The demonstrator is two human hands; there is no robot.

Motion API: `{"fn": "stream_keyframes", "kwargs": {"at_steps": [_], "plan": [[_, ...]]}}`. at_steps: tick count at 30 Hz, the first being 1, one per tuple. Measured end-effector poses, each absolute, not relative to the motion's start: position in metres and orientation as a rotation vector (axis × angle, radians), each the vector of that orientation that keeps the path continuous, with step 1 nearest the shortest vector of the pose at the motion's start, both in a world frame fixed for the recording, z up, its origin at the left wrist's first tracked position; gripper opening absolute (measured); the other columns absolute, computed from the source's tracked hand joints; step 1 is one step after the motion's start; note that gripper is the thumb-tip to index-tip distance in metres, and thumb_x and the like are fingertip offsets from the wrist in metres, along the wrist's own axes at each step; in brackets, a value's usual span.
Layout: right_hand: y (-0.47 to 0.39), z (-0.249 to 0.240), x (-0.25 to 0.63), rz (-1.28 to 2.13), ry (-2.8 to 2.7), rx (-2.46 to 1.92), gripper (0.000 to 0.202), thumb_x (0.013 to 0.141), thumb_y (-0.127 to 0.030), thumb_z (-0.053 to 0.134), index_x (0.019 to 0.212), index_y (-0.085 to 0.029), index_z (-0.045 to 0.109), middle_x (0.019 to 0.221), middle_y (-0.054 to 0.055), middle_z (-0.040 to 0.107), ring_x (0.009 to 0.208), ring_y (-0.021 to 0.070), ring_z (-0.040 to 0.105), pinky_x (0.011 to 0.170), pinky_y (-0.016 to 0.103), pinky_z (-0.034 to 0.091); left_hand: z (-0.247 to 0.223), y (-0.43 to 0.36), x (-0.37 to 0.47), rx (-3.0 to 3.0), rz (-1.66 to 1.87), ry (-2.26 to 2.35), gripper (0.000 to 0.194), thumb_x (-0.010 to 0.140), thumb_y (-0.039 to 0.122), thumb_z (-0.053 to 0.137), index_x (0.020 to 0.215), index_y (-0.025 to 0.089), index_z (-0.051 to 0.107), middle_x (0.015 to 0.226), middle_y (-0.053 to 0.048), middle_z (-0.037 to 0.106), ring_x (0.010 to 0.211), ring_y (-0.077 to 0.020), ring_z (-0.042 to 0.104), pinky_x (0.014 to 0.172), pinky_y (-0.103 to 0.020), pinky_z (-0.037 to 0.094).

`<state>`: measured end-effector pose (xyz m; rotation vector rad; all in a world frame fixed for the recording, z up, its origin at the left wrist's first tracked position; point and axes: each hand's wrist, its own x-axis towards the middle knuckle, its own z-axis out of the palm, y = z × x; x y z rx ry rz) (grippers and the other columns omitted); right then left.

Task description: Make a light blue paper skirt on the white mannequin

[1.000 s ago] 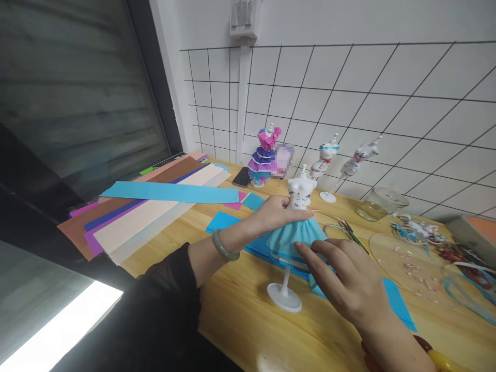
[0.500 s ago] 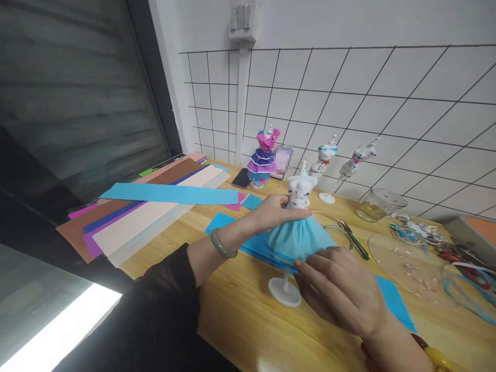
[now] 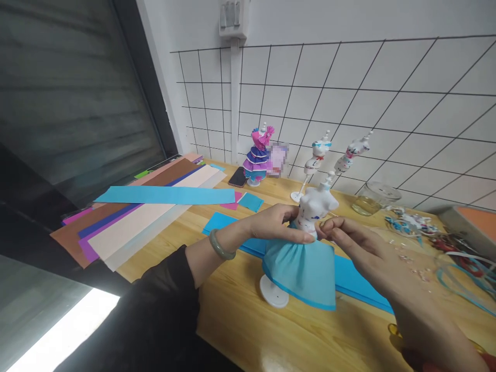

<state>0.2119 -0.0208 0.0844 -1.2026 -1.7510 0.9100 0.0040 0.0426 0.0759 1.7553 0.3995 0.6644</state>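
Note:
A small white dress form (image 3: 315, 201) leans to the right, with a light blue gathered skirt (image 3: 302, 274) of paper or thin fabric around its waist. My left hand (image 3: 277, 223) grips the waist, thumb pressed across the skirt's gathered top edge. Close by on the right side of the waist, my right hand (image 3: 354, 240) has its thumb and fingertips pinched together. Whatever lies between those fingertips is too small to make out. The form's round white base (image 3: 274, 292) shows beneath the skirt.
Blue sheets (image 3: 360, 279) lie behind the skirt. Coloured strips (image 3: 166, 195) cover the table's left. At the back stand a ruffled doll dress (image 3: 256, 160), a phone (image 3: 238, 177), two more dress forms (image 3: 320, 150) and a glass jar (image 3: 368, 201). Trimmings (image 3: 411, 225) lie at right.
My right hand has risen from the skirt's lower edge to the waist and pinched its fingers there. The dress form has tilted to the right, and the skirt's right side now hangs lower.

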Motion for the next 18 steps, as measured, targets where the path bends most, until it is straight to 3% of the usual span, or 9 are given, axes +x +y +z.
{"fn": "stream_keyframes", "kwargs": {"at_steps": [6, 11, 16, 18], "plan": [[-0.018, 0.081, 0.226, 0.933, -1.922, -1.123, 0.025, 0.085, -0.046, 0.061, 0.081, -0.021, 0.058, 0.078, 0.003, 0.061, 0.077, 0.0179, 0.058, 0.067, 0.032, 0.051, 0.073, 0.042, 0.004, 1.775, 0.594, 0.390, 0.052, 0.072, 0.035, 0.073, 0.117, 0.014, 0.058, 0.117, -0.011, 0.065, 0.109, -0.0229, 0.059, 0.095, -0.036, 0.043], [-0.026, 0.089, 0.223, 0.897, -2.019, -1.208, 0.028, 0.082, -0.050, 0.062, 0.082, -0.022, 0.064, 0.078, 0.002, 0.063, 0.073, 0.0165, 0.058, 0.062, 0.028, 0.049, 0.075, 0.040, 0.005, 1.794, 0.608, 0.378, 0.051, 0.075, 0.033, 0.071, 0.121, 0.016, 0.056, 0.126, -0.012, 0.061, 0.125, -0.0235, 0.050, 0.105, -0.037, 0.037], [-0.034, 0.099, 0.211, 0.843, -2.065, -1.299, 0.033, 0.081, -0.053, 0.061, 0.072, -0.021, 0.063, 0.068, -0.001, 0.061, 0.062, 0.0134, 0.054, 0.054, 0.025, 0.045, 0.076, 0.034, 0.008, 1.782, 0.691, 0.321, 0.067, 0.077, 0.031, 0.069, 0.135, 0.017, 0.038, 0.133, -0.014, 0.053, 0.128, -0.0231, 0.047, 0.104, -0.039, 0.038], [-0.035, 0.101, 0.210, 0.818, -2.061, -1.336, 0.035, 0.080, -0.055, 0.062, 0.069, -0.021, 0.063, 0.066, -0.001, 0.060, 0.061, 0.0132, 0.054, 0.052, 0.025, 0.044, 0.077, 0.032, 0.009, 1.831, 0.703, 0.332, 0.065, 0.077, 0.033, 0.068, 0.133, 0.017, 0.038, 0.130, -0.014, 0.052, 0.124, -0.0230, 0.049, 0.100, -0.038, 0.041]]}}
